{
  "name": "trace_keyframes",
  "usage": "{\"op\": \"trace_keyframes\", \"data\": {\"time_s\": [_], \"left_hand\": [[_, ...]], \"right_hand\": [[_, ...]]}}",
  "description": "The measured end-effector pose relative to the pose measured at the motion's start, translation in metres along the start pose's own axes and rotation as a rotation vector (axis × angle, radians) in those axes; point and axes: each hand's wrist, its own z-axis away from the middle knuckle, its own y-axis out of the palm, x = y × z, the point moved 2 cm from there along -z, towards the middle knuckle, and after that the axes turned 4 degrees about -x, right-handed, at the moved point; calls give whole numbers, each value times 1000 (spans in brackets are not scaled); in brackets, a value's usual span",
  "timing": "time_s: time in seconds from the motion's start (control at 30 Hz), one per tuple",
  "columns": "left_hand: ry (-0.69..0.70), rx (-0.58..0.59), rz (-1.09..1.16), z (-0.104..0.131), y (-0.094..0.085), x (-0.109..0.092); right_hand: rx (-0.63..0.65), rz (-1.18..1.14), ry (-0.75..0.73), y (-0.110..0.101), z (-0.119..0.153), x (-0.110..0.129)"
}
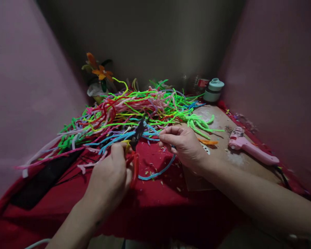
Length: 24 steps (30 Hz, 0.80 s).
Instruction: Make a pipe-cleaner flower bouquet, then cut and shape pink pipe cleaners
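My left hand (109,178) is closed on a pair of scissors (138,134) with dark blades and red handles. The blades point up and away from me, and a bit of yellow shows by my fingers. My right hand (184,144) pinches a light blue pipe cleaner between thumb and fingertips, just right of the blades. Below it, a loop of blue pipe cleaner (159,175) curves over the red cloth. Behind both hands spreads a big heap of colourful pipe cleaners (134,105). Whether the blades touch the blue piece I cannot tell.
A pink glue gun (255,148) lies on a brown board (217,166) at the right. Green pipe cleaners (197,122) rest on that board. A pale blue bottle (214,90) stands behind. Orange flowers (102,73) rise at the back left. Red cloth (155,193) covers the table.
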Motion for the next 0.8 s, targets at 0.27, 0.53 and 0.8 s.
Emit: {"op": "trace_keyframes", "data": {"time_s": [0.27,0.53,0.8], "left_hand": [[163,227,-367,13,8,-8],[163,292,-419,15,5,-11],[159,276,-481,15,5,-12]], "right_hand": [[-24,25,-19,2,1,1],[28,26,-10,0,-1,-2],[78,-25,22,-2,-2,-6]]}}
